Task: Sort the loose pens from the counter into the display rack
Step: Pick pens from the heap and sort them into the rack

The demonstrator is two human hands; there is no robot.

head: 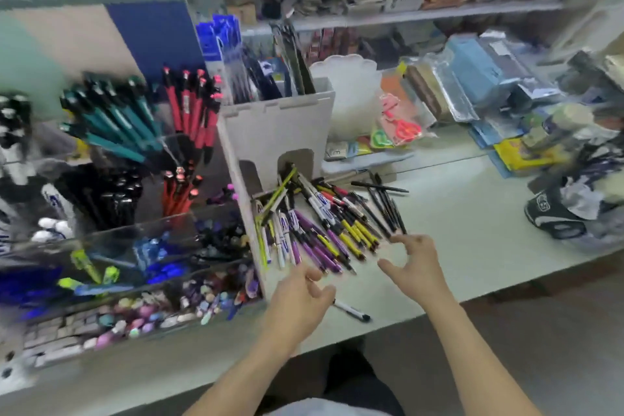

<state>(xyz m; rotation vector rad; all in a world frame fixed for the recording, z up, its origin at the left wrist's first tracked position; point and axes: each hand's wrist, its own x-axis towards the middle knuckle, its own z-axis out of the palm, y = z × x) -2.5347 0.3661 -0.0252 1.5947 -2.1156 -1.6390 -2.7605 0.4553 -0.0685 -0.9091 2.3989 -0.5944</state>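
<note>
Hands nearest: left hand (pixel 304 294) and right hand (pixel 413 267) over the counter (pixel 472 230), fingers loosely spread, grasping nothing. Single black-capped white pen (pixel 351 310) just beside the left hand. Beyond the fingertips, fanned pile of loose pens (pixel 324 223): purple, yellow, white, black. Left of the pile, grey display rack (pixel 273 125); further left, clear bins of teal pens (pixel 114 118) and red pens (pixel 196 115). Farthest, blurred shelves (pixel 405 13).

loose pens (pixel 324 223) on counter (pixel 472 230), display rack (pixel 135 196) left
</note>
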